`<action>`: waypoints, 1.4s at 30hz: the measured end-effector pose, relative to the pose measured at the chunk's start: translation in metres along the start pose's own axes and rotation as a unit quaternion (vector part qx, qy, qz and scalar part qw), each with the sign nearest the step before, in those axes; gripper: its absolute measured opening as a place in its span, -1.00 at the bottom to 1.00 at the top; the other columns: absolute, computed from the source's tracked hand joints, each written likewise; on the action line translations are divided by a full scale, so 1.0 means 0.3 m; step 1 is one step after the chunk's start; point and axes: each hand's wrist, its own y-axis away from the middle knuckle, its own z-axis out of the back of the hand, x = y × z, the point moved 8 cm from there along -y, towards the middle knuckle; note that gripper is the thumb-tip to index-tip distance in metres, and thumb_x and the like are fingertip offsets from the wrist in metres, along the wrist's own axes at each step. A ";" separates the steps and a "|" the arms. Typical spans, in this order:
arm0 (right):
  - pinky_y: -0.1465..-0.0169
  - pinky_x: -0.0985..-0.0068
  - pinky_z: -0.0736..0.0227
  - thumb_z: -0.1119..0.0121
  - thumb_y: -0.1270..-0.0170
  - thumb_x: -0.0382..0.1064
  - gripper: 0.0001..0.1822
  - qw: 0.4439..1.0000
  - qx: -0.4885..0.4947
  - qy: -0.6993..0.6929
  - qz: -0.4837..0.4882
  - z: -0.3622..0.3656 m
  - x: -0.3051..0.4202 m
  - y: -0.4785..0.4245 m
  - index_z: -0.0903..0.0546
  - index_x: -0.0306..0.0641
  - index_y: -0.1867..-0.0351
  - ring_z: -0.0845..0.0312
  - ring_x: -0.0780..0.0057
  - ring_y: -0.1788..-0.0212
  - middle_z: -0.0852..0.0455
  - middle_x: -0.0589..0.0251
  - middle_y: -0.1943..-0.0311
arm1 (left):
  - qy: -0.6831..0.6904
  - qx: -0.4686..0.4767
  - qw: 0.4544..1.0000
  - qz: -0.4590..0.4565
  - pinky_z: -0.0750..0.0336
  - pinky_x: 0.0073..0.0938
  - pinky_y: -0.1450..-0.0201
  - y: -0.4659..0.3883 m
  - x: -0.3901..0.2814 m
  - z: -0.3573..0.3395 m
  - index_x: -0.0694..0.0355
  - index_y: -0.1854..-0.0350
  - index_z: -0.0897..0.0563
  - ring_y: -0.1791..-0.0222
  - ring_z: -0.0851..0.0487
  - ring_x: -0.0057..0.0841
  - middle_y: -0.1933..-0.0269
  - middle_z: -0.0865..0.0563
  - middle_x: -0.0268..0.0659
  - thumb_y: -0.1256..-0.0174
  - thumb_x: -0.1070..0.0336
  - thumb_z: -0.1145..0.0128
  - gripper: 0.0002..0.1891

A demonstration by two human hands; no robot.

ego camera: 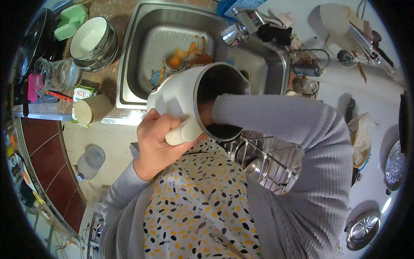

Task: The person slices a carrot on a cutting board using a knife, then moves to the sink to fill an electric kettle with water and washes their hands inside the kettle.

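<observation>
My left hand (161,140) grips the short cream handle of a white pot (174,94) with a dark interior. The pot is tilted at the front edge of the stainless steel sink (155,39), its mouth turned to the right. My right forearm, in a grey ribbed sleeve, reaches into that mouth. Only a bit of my right hand (206,111) shows there; the fingers and anything in them are hidden. Behind the pot, the left basin holds a small round vessel (175,61) with orange-brown contents, brown residue (202,60) and a blue mesh-like piece (156,77).
A chrome faucet (236,34) overhangs the sink from the right. Stacked bowls (89,39), a clear plastic jar (63,74), a milk carton (81,94) and a beige cylinder (92,110) crowd the left counter. A wire rack (268,155) holds pans beneath my right arm. A plastic bottle (91,162) lies lower left.
</observation>
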 end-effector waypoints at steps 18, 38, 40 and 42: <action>-0.07 0.40 -0.40 -0.03 -0.06 -0.24 -0.75 0.996 -0.073 0.038 0.034 0.065 0.077 -0.055 -0.65 -0.34 0.34 -0.55 0.24 0.12 -0.64 0.03 0.25 | 0.027 -0.010 0.999 -0.036 -0.21 -0.61 0.57 0.072 0.037 0.038 0.23 0.48 -0.50 0.59 -0.35 -0.57 0.56 -0.53 -0.38 0.47 0.22 -0.62 -0.48; -0.07 0.41 -0.40 -0.04 -0.05 -0.23 -0.75 0.986 -0.136 0.081 0.050 0.065 0.069 0.021 -0.66 -0.34 0.36 -0.56 0.25 0.11 -0.65 0.03 0.26 | 0.085 0.023 0.996 -0.022 -0.19 -0.62 0.54 0.079 0.081 0.049 0.27 0.48 -0.52 0.57 -0.34 -0.61 0.54 -0.53 -0.35 0.40 0.24 -0.60 -0.52; -0.07 0.41 -0.40 -0.04 -0.05 -0.23 -0.75 0.985 -0.139 0.080 0.061 0.079 0.068 -0.005 -0.66 -0.34 0.36 -0.56 0.26 0.11 -0.65 0.03 0.27 | 0.073 0.016 0.997 -0.005 -0.19 -0.62 0.54 0.075 0.101 0.060 0.27 0.48 -0.52 0.57 -0.34 -0.61 0.54 -0.53 -0.35 0.41 0.24 -0.61 -0.52; -0.06 0.41 -0.40 -0.04 -0.05 -0.23 -0.75 0.985 -0.140 0.083 0.064 0.079 0.072 -0.009 -0.66 -0.34 0.37 -0.56 0.26 0.11 -0.65 0.03 0.27 | 0.074 0.021 0.997 -0.012 -0.19 -0.62 0.54 0.076 0.096 0.060 0.27 0.48 -0.52 0.58 -0.34 -0.60 0.54 -0.53 -0.35 0.41 0.24 -0.61 -0.52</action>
